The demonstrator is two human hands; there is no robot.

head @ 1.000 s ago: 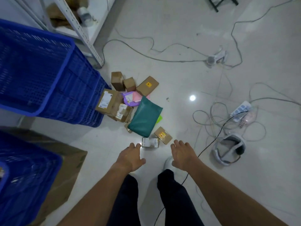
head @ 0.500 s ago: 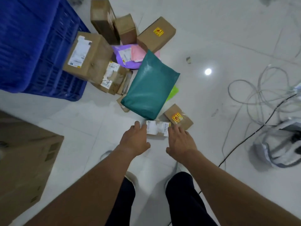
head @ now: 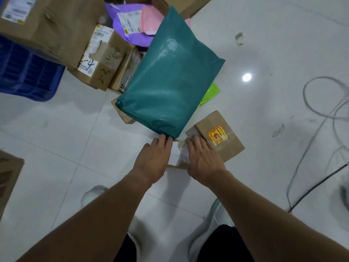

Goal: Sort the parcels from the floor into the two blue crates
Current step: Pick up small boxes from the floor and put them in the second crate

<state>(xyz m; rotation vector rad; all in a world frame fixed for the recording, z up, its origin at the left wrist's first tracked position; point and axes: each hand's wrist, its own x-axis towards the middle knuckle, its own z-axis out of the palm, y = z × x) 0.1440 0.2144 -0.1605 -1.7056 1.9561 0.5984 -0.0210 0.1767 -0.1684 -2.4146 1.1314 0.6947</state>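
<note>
A small flat parcel [head: 177, 156] with a white label lies on the white floor between my two hands. My left hand [head: 153, 159] covers its left end, with the fingertips reaching the far edge beside the teal bag. Over the right end lies my right hand [head: 204, 159], fingers across the top and thumb at the near edge. A teal plastic mailer [head: 168, 78] lies just beyond. To the right sits a brown box with a yellow-red sticker [head: 222, 140]. One blue crate [head: 24, 76] shows at the left edge.
Brown boxes [head: 102, 59], a purple mailer [head: 128, 21], a pink one [head: 151, 17] and a green flat piece [head: 211, 93] are piled behind the teal bag. A cardboard box [head: 7, 176] stands at the left. Cables [head: 321, 114] loop over the floor at right.
I have bent down much closer to the pile. Both hands moved forward from the air and closed in on the small white-labelled parcel.
</note>
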